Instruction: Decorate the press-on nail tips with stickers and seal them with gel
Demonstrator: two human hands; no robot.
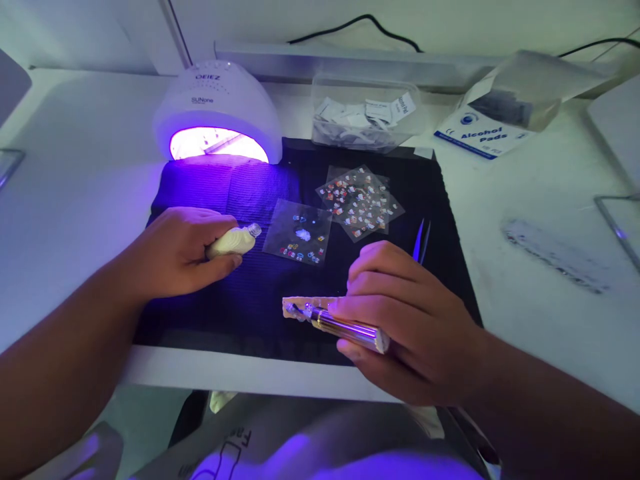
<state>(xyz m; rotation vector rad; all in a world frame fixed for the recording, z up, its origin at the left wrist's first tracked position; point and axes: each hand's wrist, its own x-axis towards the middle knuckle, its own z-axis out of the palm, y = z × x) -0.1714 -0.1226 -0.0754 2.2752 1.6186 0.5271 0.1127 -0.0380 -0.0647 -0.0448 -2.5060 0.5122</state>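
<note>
1. Head view, progress: the nail lamp (217, 113) at about eleven o'clock on the black mat (260, 293) is lit and glowing violet. Something pale shows inside its mouth, but what it is cannot be told. Sticker sheets (360, 200) lie loose at the mat's centre, a smaller sheet (299, 232) beside them with few pieces left on it. By the look of it the decorating is well under way, not finished: the brush is out and the bottle stands open.

2. Head view, left hand (180, 253): at nine o'clock on the mat, fingers curled shut around a small white bottle (234, 241), whose clear neck pokes out toward three o'clock, past the thumb.

3. Head view, right hand (405, 320): at five o'clock, fingers closed on a metallic brush handle (345, 328), which lies nearly flat under the fingertips and points toward nine o'clock. Its tip meets a pale strip (305, 305) lying on the mat just left of the fingers.

4. Head view, around: tweezers (419, 241) rest at one o'clock from the right hand, untouched. A clear tub (365, 117) and an alcohol pads box (480, 133) stand beyond the mat at twelve to one o'clock.
</note>
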